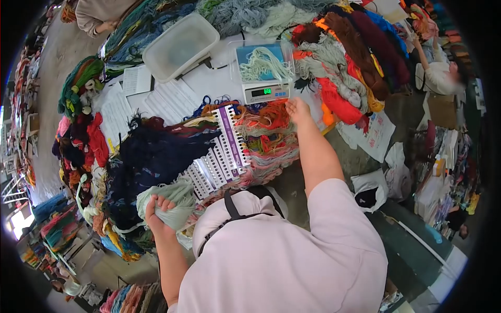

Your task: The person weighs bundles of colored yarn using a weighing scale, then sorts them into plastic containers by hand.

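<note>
My left hand (160,209) is closed around a thick skein of pale green yarn (180,198), at the near left side of the table. My right hand (298,110) is by the lower right corner of a digital scale (266,93), close to orange yarn (276,113). Its fingers look curled together; whether they pinch anything I cannot make out. On the scale, a clear plastic tray (234,65) holds a loose heap of pale green yarn (263,65). The green display is lit, its digits too small to read surely.
Punched sample cards (222,151) lie across the coloured yarns at the middle. Dark navy yarn (151,156) is heaped to their left. A translucent bin (180,47), paper sheets (167,101) and a red skein (339,101) surround the scale. Another person (441,75) is at the far right.
</note>
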The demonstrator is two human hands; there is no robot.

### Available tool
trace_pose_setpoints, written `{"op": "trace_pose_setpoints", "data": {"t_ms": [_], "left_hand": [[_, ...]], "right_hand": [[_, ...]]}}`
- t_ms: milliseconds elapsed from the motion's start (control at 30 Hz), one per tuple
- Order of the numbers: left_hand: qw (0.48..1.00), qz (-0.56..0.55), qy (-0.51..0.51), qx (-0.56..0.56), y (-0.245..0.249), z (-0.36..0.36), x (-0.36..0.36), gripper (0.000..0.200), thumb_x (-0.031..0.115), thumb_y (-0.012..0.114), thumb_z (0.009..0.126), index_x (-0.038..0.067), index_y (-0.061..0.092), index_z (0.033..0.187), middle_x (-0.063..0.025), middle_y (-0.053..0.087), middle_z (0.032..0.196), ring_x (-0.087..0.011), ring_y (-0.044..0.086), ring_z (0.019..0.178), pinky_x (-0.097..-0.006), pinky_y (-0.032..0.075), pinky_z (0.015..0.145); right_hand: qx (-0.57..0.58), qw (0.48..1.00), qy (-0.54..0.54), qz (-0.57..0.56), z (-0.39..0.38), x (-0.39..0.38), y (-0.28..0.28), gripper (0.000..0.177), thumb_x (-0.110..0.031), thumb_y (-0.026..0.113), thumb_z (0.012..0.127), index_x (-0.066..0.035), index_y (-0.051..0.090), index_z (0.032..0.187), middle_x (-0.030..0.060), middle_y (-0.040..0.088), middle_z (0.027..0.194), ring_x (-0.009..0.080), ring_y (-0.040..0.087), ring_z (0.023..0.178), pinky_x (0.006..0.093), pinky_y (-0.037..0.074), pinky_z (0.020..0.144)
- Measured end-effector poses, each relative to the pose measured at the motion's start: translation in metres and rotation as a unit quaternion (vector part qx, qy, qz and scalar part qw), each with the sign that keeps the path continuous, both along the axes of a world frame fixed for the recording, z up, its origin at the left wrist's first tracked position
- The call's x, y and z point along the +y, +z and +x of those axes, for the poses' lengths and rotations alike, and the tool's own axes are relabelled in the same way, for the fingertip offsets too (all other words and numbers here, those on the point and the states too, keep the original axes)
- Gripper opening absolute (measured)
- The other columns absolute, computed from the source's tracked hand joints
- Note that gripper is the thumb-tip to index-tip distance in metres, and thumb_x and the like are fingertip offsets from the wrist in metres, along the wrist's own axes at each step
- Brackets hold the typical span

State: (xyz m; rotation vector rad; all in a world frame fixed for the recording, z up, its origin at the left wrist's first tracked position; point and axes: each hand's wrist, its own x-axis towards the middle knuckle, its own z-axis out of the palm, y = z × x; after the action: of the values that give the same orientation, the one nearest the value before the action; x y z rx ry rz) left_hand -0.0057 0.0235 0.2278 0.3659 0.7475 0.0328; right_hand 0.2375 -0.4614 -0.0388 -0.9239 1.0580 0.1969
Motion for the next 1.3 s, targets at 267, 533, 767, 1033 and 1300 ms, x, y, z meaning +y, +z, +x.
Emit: {"op": "trace_pose_setpoints", "data": {"t_ms": [267, 533, 767, 1033, 1300], "left_hand": [[1.0, 0.0, 0.007, -0.01, -0.002, -0.001, -0.003, 0.004, 0.01, 0.051, 0.09, 0.007, 0.049, 0.092, -0.0009, 0.042, 0.074, -0.0118, 0.041, 0.061, -0.0301, 0.038, 0.063], [0.999, -0.012, 0.029, -0.024, -0.004, -0.019, -0.003, 0.008, 0.014, 0.051, 0.091, 0.006, 0.05, 0.09, -0.0003, 0.04, 0.073, -0.0119, 0.04, 0.06, -0.0294, 0.036, 0.062], [0.996, 0.063, -0.006, -0.067, 0.02, -0.022, -0.018, 0.012, 0.019, 0.05, 0.093, 0.009, 0.049, 0.097, -0.0029, 0.047, 0.083, -0.0151, 0.047, 0.07, -0.0329, 0.043, 0.072], [0.964, 0.139, -0.066, -0.217, 0.062, -0.01, -0.031, 0.056, 0.026, 0.053, 0.089, -0.001, 0.037, 0.136, -0.0163, 0.049, 0.132, -0.0294, 0.048, 0.122, -0.0401, 0.037, 0.104], [0.952, 0.144, -0.038, -0.267, 0.084, -0.021, -0.034, 0.056, 0.039, 0.039, 0.097, 0.003, 0.035, 0.14, -0.0169, 0.036, 0.143, -0.0289, 0.041, 0.128, -0.0426, 0.035, 0.105]], "right_hand": [[-0.039, 0.999, 0.003, -0.015, 0.03, 0.002, 0.01, 0.026, -0.029, 0.061, 0.087, -0.008, 0.056, 0.102, 0.0072, 0.063, 0.092, 0.0196, 0.061, 0.08, 0.0321, 0.048, 0.06], [-0.031, 0.998, 0.026, -0.04, 0.04, 0.013, 0.024, 0.038, -0.037, 0.067, 0.082, -0.008, 0.056, 0.104, 0.0041, 0.062, 0.094, 0.0173, 0.059, 0.08, 0.0327, 0.046, 0.062], [-0.067, 0.989, 0.029, -0.126, 0.041, 0.024, 0.032, 0.017, -0.021, 0.07, 0.078, -0.009, 0.062, 0.088, 0.0027, 0.058, 0.076, 0.0163, 0.055, 0.069, 0.0301, 0.041, 0.062], [-0.363, 0.902, 0.232, -0.014, -0.023, 0.185, 0.246, 0.013, -0.009, 0.056, 0.085, -0.005, 0.053, 0.074, -0.0016, 0.046, 0.06, 0.0074, 0.041, 0.053, 0.0243, 0.034, 0.051], [-0.391, 0.619, 0.681, -0.032, -0.154, 0.325, 0.367, 0.023, -0.012, 0.069, 0.081, -0.002, 0.067, 0.102, -0.0011, 0.059, 0.076, 0.0061, 0.052, 0.068, 0.024, 0.044, 0.063]]}}
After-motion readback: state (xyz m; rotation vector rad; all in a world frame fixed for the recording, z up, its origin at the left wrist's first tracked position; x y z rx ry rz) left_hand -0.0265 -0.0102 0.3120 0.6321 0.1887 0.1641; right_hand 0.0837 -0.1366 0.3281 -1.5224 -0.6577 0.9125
